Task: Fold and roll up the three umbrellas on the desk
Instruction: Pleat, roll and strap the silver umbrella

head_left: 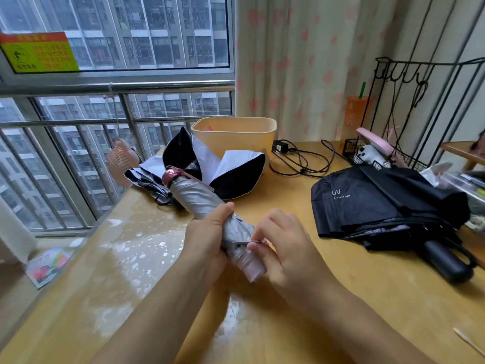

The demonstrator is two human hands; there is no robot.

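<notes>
While the left hand [207, 240] grips the rolled silver umbrella [194, 198], the right hand [283, 248] pinches its strap [246, 242] just beside.

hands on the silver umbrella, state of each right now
Left hand: closed, gripping the rolled silver umbrella.
Right hand: closed, fingers pinching the umbrella's strap.
</notes>
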